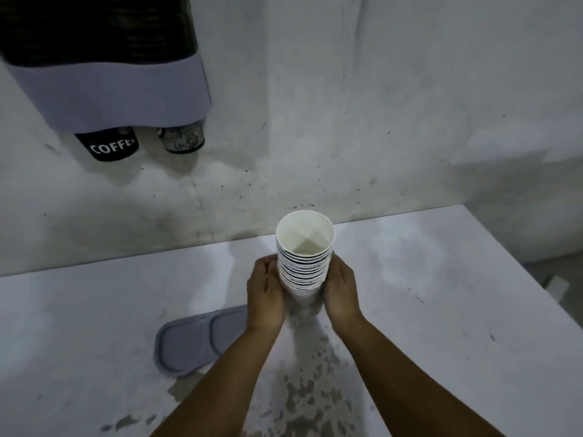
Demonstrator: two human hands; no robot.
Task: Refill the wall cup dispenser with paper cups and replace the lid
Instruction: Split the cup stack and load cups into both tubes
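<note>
A tall stack of paper cups [303, 263] stands mouth-up near the middle of the white table [441, 310], and both hands close on it from opposite sides: the left hand [264, 298] wraps the stack at its 9 o'clock side and the right hand [341, 291] at its 3 o'clock side, fingers curled round the lower cups. Gripping low with two hands probably keeps the nested column from bending or sliding apart when it is lifted. The cups are thin white paper with rolled rims that show as tight dark-and-light rings, and the top cup's smooth, pale inside is open to view. The lid [198, 340] lies flat on the table at about 8 o'clock from the stack, just beside the left wrist; it is a grey, matte, rounded oblong with two shallow recessed panels, likely set aside so the dispenser's top stays open for loading. The wall dispenser [120, 89] hangs at 11 o'clock, a grey skirt under a dark ribbed body, with two dark printed cups [108, 146] poking from its base. The wall behind is rough and scuffed.
</note>
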